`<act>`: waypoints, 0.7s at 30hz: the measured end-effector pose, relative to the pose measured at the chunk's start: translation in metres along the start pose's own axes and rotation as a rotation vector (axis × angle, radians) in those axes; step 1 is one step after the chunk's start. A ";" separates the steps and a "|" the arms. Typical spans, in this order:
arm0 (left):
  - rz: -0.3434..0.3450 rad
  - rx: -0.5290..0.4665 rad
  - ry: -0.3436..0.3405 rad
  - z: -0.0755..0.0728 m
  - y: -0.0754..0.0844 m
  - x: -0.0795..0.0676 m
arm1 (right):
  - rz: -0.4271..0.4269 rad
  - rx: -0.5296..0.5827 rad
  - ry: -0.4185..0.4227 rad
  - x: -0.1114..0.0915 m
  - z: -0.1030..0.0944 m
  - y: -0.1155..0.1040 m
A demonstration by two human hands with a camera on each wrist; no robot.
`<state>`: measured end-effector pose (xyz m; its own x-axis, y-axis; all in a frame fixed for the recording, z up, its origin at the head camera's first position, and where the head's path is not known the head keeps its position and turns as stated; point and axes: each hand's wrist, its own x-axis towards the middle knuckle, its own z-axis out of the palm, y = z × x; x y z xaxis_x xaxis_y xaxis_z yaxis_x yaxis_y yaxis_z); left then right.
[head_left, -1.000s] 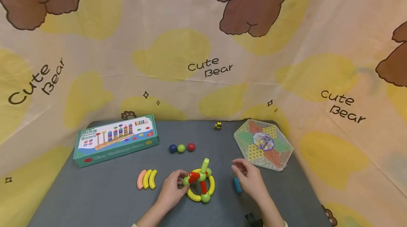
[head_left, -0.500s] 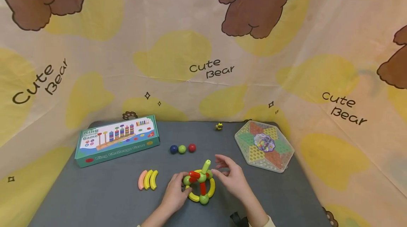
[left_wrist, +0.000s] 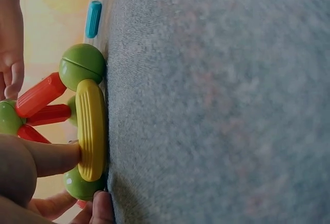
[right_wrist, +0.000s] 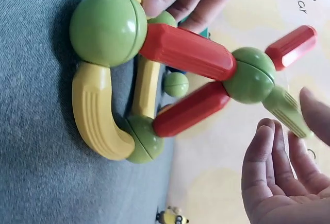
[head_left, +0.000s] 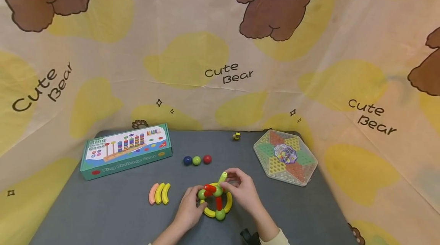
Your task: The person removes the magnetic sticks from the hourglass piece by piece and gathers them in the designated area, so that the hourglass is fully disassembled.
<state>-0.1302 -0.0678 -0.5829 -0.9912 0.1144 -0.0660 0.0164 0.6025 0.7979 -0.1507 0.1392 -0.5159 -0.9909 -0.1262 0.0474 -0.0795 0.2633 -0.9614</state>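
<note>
A ball-and-stick building toy [head_left: 219, 203] stands on the table: curved yellow sticks and green balls form a ring, with red sticks rising to a top green ball [right_wrist: 251, 74]. My left hand [head_left: 190, 206] holds the ring's left side, thumb on a yellow curved stick [left_wrist: 91, 131] and fingers at a green ball [left_wrist: 82, 184]. From the top ball stick out a short red stick [right_wrist: 292, 47] and a light-green stick [head_left: 222, 178]. Around the light-green stick my right hand [head_left: 243, 191] has its fingers loosely bent, the thumb apart from it in the right wrist view.
Two yellow curved sticks and a pink one [head_left: 153, 194] lie at left. Behind are blue, green and red balls [head_left: 207, 159], a Ring Challenge Game box [head_left: 127, 151], a small yellow figure [head_left: 236, 136] and a hexagonal Chinese checkers case [head_left: 285, 157]. A blue stick [left_wrist: 93, 19] lies beyond the toy.
My right hand has moved left from above the blue stick to the light-green stick on the toy. My left hand stays at the toy's left side, and the toy has turned slightly.
</note>
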 end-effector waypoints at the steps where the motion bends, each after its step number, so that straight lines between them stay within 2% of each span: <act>1: -0.001 0.002 0.000 0.000 0.000 0.000 | 0.001 0.013 -0.004 0.000 0.001 0.000; 4: -0.006 0.008 -0.006 0.000 0.000 -0.001 | 0.003 0.027 -0.025 0.001 0.004 -0.001; 11: -0.024 0.008 -0.023 -0.001 0.001 0.000 | -0.038 -0.055 -0.067 0.004 0.007 0.001; 16: -0.022 0.006 -0.022 -0.001 0.001 0.000 | -0.143 -0.156 -0.054 0.002 0.010 0.004; 21: -0.024 -0.015 -0.027 -0.002 0.000 0.001 | -0.264 -0.235 0.017 0.001 0.012 0.007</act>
<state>-0.1313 -0.0688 -0.5817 -0.9874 0.1215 -0.1016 -0.0097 0.5938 0.8045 -0.1507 0.1294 -0.5254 -0.9344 -0.2037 0.2923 -0.3539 0.4365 -0.8272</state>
